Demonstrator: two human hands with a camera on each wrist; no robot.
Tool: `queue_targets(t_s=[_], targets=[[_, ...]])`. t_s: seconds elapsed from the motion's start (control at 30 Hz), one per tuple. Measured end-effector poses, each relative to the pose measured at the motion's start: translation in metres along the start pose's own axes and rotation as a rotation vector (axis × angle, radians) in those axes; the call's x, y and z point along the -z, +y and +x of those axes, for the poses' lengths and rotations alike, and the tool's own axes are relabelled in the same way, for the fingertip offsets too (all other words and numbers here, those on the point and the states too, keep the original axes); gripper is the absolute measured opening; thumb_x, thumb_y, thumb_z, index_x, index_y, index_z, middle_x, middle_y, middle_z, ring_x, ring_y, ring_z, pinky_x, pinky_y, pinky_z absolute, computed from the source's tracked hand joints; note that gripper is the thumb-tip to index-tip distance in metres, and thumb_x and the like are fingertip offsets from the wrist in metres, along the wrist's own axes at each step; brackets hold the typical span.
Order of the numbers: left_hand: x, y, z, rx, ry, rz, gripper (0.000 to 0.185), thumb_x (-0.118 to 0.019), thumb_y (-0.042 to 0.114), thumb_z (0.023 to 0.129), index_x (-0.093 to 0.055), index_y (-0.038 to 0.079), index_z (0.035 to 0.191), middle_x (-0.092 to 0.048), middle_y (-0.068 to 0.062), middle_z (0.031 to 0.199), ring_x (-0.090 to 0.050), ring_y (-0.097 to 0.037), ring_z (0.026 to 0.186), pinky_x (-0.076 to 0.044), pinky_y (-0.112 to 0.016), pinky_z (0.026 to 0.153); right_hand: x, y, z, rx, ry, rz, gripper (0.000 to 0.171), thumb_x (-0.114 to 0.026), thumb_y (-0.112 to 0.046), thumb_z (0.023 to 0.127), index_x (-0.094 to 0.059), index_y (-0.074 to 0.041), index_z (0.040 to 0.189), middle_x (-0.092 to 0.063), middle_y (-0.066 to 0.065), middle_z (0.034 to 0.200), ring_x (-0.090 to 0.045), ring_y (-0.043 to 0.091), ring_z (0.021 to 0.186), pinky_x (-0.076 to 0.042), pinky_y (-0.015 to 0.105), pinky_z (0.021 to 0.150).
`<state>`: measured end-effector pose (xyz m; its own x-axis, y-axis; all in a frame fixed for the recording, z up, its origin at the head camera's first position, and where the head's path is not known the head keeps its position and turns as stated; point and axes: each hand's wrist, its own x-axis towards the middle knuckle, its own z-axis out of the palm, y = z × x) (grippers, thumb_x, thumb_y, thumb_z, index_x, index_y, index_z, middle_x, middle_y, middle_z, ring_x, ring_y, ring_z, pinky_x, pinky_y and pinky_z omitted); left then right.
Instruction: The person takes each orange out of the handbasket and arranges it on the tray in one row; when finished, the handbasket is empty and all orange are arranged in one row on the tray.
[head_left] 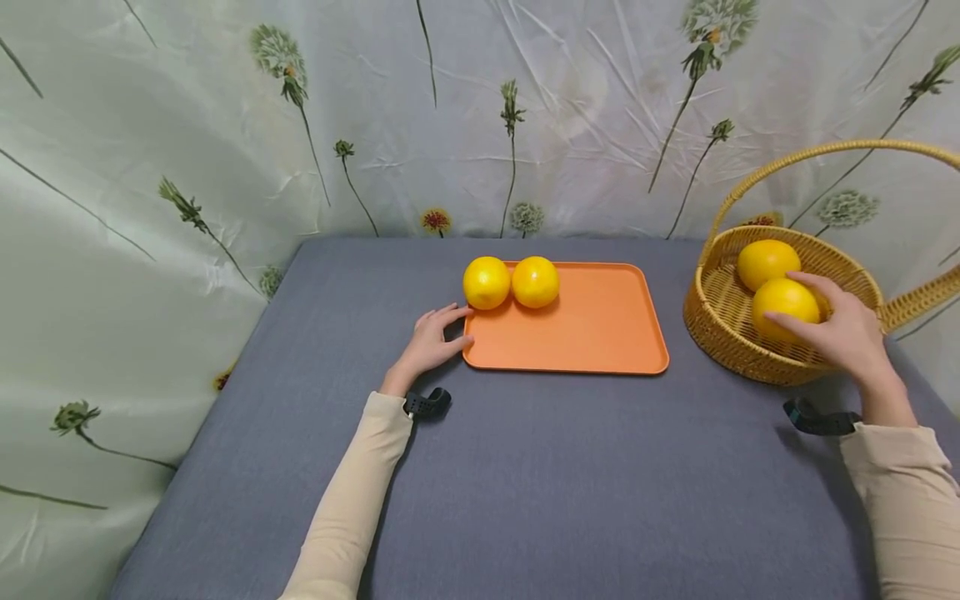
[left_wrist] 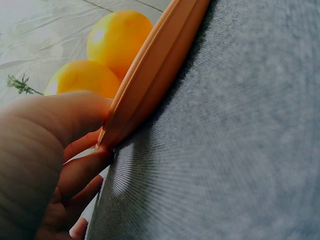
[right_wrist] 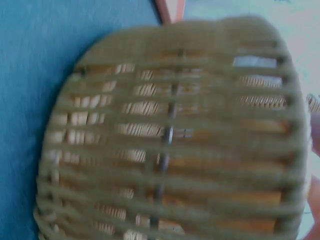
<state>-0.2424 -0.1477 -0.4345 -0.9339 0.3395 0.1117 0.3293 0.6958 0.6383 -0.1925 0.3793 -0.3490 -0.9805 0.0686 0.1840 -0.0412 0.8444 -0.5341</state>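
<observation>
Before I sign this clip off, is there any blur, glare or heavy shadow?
Head view: fairly sharp, with small highlights on the fruits on the tray and shiny creases in the sheet; left wrist view: a dark shadow under the tray, a bright glint on one fruit; right wrist view: the basket blurred, tablecloth tinted blue, right edge washed pale.

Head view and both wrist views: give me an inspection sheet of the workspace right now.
Surface: grey-blue cloth, under tray and basket.
Tray: orange tray; left tray fruit and right tray fruit side by side at its back left.
Basket: wicker basket right of the tray; back basket fruit inside.
Clutter: nothing seen.
Left hand: touches the tray's left edge.
Right hand: thumb and fingers around the front basket fruit; cannot tell whether it is lifted.
Cables: nothing seen.
Surroundings: flower-print sheet behind and to the left.
</observation>
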Motion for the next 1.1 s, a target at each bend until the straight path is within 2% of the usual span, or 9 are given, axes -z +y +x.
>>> queue_targets(t_s=[0.07,0.13,0.2,0.27,0.4,0.57,0.7,0.83,1.1], targets=[[0.001,0.0,0.0,-0.001,-0.002,0.003,0.051,-0.064,0.025,0.087,-0.052,0.008,0.134,-0.05,-0.014,0.141,-0.036,-0.032,0.139,-0.016,-0.055,0.115,-0.002,-0.003,-0.003,-0.048,0.066,0.063,0.064,-0.065,-0.036,0.084,-0.041,-0.026,0.142,-0.047,0.011,0.138,-0.04,-0.003,0.084,-0.033,0.024,0.071],[0.0,-0.001,-0.001,0.002,-0.003,-0.004,0.051,-0.064,0.026,0.087,-0.053,0.008,0.133,-0.05,-0.013,0.141,-0.035,-0.032,0.139,-0.016,-0.055,0.115,-0.006,-0.008,-0.005,-0.096,0.134,0.151,0.062,-0.066,-0.033,0.083,-0.042,-0.034,0.141,-0.048,-0.008,0.133,-0.034,-0.014,0.079,-0.032,0.01,0.065],[-0.001,-0.002,-0.002,0.003,0.001,-0.013,0.051,-0.064,0.025,0.087,-0.053,0.008,0.133,-0.05,-0.013,0.141,-0.035,-0.032,0.139,-0.016,-0.055,0.115,-0.009,-0.014,-0.006,-0.131,0.199,0.246,0.061,-0.068,-0.029,0.083,-0.043,-0.037,0.138,-0.045,-0.022,0.125,-0.038,-0.012,0.078,-0.032,0.002,0.061],[-0.002,-0.002,-0.003,0.003,0.007,-0.018,0.05,-0.064,0.025,0.087,-0.053,0.008,0.133,-0.051,-0.013,0.141,-0.035,-0.031,0.139,-0.015,-0.054,0.115,-0.013,-0.021,-0.006,-0.149,0.255,0.323,0.061,-0.068,-0.024,0.082,-0.046,-0.034,0.137,-0.042,-0.029,0.119,-0.041,-0.01,0.08,-0.034,0.0,0.062],[-0.003,-0.003,-0.003,0.006,-0.002,-0.016,0.051,-0.063,0.025,0.087,-0.052,0.008,0.134,-0.05,-0.014,0.141,-0.035,-0.031,0.14,-0.016,-0.055,0.115,-0.017,-0.032,-0.005,-0.179,0.314,0.428,0.06,-0.068,-0.016,0.08,-0.049,-0.029,0.136,-0.044,-0.027,0.118,-0.044,-0.006,0.082,-0.036,0.0,0.062],[-0.001,-0.004,0.001,0.002,-0.011,-0.016,0.051,-0.063,0.025,0.087,-0.052,0.007,0.134,-0.05,-0.014,0.141,-0.034,-0.031,0.14,-0.015,-0.054,0.116,-0.021,-0.038,-0.004,-0.199,0.344,0.492,0.059,-0.068,-0.012,0.081,-0.05,-0.029,0.135,-0.047,-0.023,0.119,-0.047,-0.003,0.079,-0.039,0.001,0.061],[0.002,-0.003,0.006,-0.017,-0.003,0.001,0.052,-0.063,0.026,0.088,-0.051,0.007,0.135,-0.05,-0.013,0.141,-0.034,-0.03,0.14,-0.015,-0.053,0.116,-0.024,-0.042,-0.002,-0.162,0.384,0.68,0.058,-0.068,-0.003,0.079,-0.055,-0.024,0.131,-0.051,-0.014,0.114,-0.052,0.0,0.078,-0.044,0.003,0.06],[0.003,-0.002,0.005,-0.009,-0.02,0.002,0.052,-0.063,0.026,0.088,-0.051,0.006,0.135,-0.05,-0.013,0.141,-0.034,-0.03,0.14,-0.015,-0.053,0.116,-0.027,-0.047,-0.002,-0.121,0.386,0.835,0.056,-0.067,0.003,0.077,-0.058,-0.019,0.128,-0.053,-0.007,0.11,-0.054,0.003,0.079,-0.045,0.005,0.059],[0.001,-0.002,0.002,-0.003,-0.008,0.0,0.051,-0.063,0.025,0.088,-0.052,0.007,0.134,-0.05,-0.014,0.141,-0.035,-0.031,0.14,-0.016,-0.053,0.116,-0.039,-0.061,0.001,-0.013,0.398,0.898,0.054,-0.065,0.002,0.078,-0.057,-0.015,0.129,-0.053,-0.005,0.118,-0.054,0.006,0.087,-0.047,0.006,0.064]])
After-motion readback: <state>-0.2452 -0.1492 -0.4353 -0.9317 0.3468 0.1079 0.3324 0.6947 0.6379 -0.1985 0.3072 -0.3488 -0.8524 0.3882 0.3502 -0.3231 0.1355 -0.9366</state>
